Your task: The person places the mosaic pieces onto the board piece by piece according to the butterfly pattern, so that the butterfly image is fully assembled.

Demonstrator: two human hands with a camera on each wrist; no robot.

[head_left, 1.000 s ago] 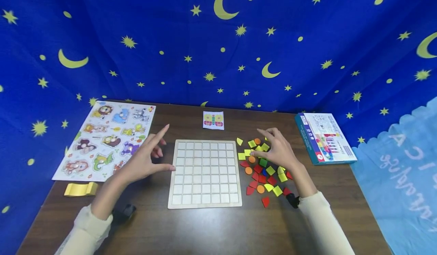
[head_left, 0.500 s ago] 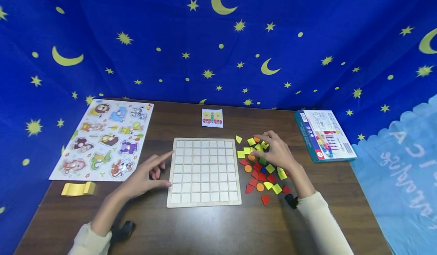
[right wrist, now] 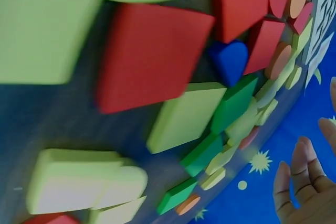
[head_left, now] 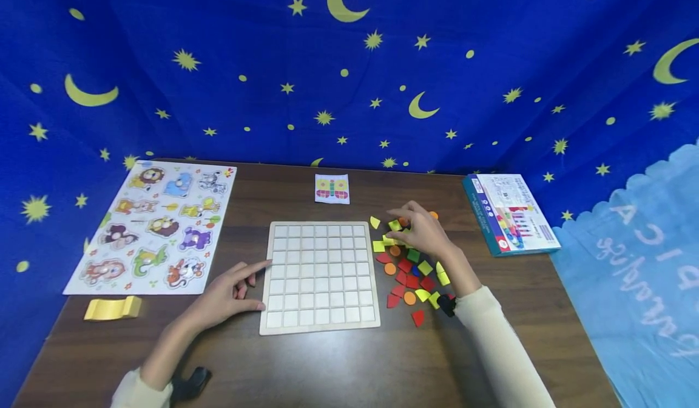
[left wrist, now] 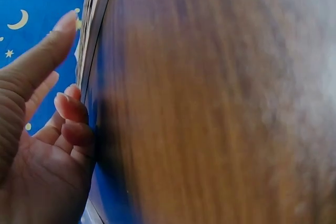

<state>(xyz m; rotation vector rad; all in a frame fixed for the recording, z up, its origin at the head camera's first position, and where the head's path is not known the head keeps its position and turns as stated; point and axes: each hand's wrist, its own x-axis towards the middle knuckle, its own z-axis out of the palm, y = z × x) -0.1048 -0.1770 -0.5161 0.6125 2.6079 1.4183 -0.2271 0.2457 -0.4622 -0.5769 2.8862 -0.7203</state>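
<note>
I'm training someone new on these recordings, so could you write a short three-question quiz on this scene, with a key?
1. Name it: what lies on the table to the right of both the board and the coloured pieces?
2. True or false: the board's squares are all filled with coloured pieces.
3. Pick one: where is the left hand?
a) on the picture card
b) by the board's left edge
c) over the coloured pieces

Key:
1. The box.
2. False; the squares hold no pieces.
3. b
</note>
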